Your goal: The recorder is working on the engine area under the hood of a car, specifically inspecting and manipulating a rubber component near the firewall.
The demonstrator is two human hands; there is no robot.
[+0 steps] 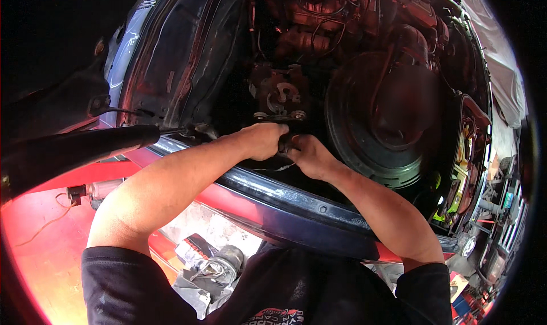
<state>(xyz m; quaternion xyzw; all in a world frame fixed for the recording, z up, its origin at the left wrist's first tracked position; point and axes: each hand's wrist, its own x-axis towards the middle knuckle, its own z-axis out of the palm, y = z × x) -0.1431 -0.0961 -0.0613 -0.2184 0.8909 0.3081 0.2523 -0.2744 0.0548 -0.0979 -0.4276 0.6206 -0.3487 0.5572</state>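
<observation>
Two bare forearms reach from the near edge over the front of one open vehicle bay, the left forearm (pixel 176 180) and the right forearm (pixel 379 205), each coming from one black short sleeve. The two hands meet near the middle, close together. The left hand (pixel 265 140) is curled, its fingertips hidden; the right hand (pixel 309 156) is bent narrow, its fingers pointing left toward the other. One small dark part (pixel 283 148) shows between them, but it is too shadowed to tell what it is or which hand, if either, grips it.

Just beyond the hands sits one dark metal assembly (pixel 277 91), with one curved plate on its face and two round ends side by side along its near edge.

To the right lies one large round dark ring (pixel 356 145). Farther right is one lamp housing (pixel 462 160) with yellow-green patches. One long rail (pixel 273 191) crosses on the near side, under both forearms. At left, one thick black bar (pixel 108 145) slants toward the bay.

Down on the near side, left of the person's dark shirt, are one printed box (pixel 195 249) and one bundle of pale cable (pixel 215 270). One pale sheet (pixel 501 68) hangs at far right.
</observation>
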